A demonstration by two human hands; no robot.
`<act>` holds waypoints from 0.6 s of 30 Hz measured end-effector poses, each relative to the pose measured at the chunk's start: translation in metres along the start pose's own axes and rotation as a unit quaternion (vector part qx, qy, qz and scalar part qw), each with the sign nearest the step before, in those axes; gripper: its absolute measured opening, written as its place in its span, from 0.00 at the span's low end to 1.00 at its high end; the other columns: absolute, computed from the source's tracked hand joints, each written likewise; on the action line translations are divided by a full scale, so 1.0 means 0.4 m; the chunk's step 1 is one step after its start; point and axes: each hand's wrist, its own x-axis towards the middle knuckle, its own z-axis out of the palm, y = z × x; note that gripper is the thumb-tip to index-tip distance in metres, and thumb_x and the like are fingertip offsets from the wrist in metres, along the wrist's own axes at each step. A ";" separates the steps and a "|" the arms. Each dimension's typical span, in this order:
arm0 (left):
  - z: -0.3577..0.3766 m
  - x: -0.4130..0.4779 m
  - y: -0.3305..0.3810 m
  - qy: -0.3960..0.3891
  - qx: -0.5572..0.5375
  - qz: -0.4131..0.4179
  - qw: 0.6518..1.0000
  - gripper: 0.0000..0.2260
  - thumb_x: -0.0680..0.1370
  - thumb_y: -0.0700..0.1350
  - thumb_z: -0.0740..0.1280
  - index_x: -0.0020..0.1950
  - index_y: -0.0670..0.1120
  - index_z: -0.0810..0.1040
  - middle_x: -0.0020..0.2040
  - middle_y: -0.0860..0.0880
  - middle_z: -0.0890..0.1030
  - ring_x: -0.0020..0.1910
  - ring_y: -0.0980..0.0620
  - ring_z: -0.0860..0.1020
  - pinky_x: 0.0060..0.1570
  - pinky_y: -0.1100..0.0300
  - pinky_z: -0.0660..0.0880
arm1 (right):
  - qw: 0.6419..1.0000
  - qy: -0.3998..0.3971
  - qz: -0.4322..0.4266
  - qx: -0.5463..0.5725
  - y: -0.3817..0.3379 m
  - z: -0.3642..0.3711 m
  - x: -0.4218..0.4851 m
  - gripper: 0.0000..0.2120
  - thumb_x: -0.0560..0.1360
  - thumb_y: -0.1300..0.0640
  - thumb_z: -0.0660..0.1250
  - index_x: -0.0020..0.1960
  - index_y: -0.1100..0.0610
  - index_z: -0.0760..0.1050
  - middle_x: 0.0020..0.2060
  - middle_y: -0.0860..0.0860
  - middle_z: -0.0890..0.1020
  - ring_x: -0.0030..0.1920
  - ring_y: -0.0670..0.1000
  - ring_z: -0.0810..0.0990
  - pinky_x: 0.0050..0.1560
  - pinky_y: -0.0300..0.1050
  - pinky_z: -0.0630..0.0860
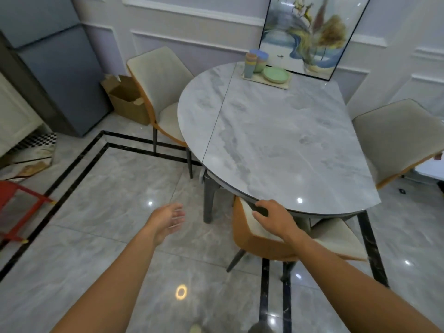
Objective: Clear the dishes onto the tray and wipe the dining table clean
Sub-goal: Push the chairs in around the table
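Observation:
A grey marble dining table point(283, 140) fills the right of the view. At its far edge a pale tray point(281, 85) holds stacked coloured cups point(254, 61) and a green plate point(275, 74). My right hand point(274, 218) grips the top of the backrest of an orange-and-cream chair point(252, 241) tucked under the near edge of the table. My left hand point(168, 219) hangs over the floor left of that chair, fingers relaxed and holding nothing.
Two more cream chairs stand at the table, one at the left point(158, 85) and one at the right point(396, 138). A framed picture point(310, 34) leans on the wall behind the tray. A cardboard box point(127, 99), a grey fridge point(55, 68) and a red frame point(16, 207) stand on the left.

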 end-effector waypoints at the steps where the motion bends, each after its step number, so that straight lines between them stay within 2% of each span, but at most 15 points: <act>1: -0.020 0.002 0.006 0.002 -0.008 0.000 1.000 0.13 0.85 0.46 0.64 0.67 0.41 0.78 0.57 0.42 0.82 0.50 0.45 0.82 0.53 0.52 0.78 | 1.000 -0.002 -0.001 0.003 -0.013 0.007 0.015 0.21 0.81 0.42 0.65 0.70 0.48 0.75 0.65 0.50 0.78 0.63 0.52 0.77 0.64 0.49 0.74; 5: -0.129 0.023 0.052 0.019 -0.047 -0.003 0.999 0.12 0.85 0.45 0.64 0.65 0.42 0.79 0.55 0.42 0.82 0.48 0.46 0.81 0.50 0.53 0.77 | 0.999 -0.026 -0.015 0.023 -0.104 0.056 0.123 0.20 0.80 0.40 0.63 0.69 0.47 0.76 0.63 0.49 0.79 0.61 0.52 0.78 0.63 0.50 0.76; 8: -0.189 0.053 0.096 0.035 -0.066 0.000 0.997 0.11 0.85 0.45 0.64 0.64 0.42 0.79 0.54 0.43 0.82 0.51 0.45 0.81 0.60 0.48 0.76 | 0.998 -0.033 -0.033 0.039 -0.169 0.079 0.219 0.20 0.80 0.43 0.65 0.69 0.50 0.76 0.61 0.51 0.80 0.58 0.52 0.79 0.59 0.46 0.75; 12: -0.261 0.128 0.173 0.056 -0.090 -0.003 0.994 0.10 0.85 0.45 0.63 0.60 0.43 0.80 0.55 0.42 0.82 0.53 0.44 0.81 0.66 0.46 0.74 | 0.997 -0.028 -0.039 0.054 -0.258 0.097 0.364 0.20 0.82 0.41 0.64 0.70 0.48 0.74 0.64 0.49 0.78 0.62 0.52 0.78 0.60 0.45 0.74; 15: -0.312 0.199 0.250 0.071 -0.127 0.001 0.989 0.09 0.85 0.45 0.63 0.56 0.44 0.81 0.56 0.41 0.83 0.53 0.45 0.82 0.65 0.46 0.75 | 0.996 -0.017 -0.025 0.084 -0.324 0.105 0.480 0.22 0.81 0.38 0.63 0.71 0.46 0.72 0.68 0.50 0.76 0.66 0.55 0.77 0.65 0.52 0.78; 18: -0.351 0.272 0.341 0.077 -0.153 0.001 0.985 0.09 0.84 0.46 0.63 0.57 0.44 0.81 0.57 0.41 0.83 0.54 0.45 0.82 0.59 0.49 0.77 | 0.993 -0.039 -0.007 0.109 -0.390 0.108 0.599 0.22 0.81 0.37 0.63 0.71 0.44 0.71 0.70 0.51 0.76 0.67 0.56 0.77 0.66 0.56 0.78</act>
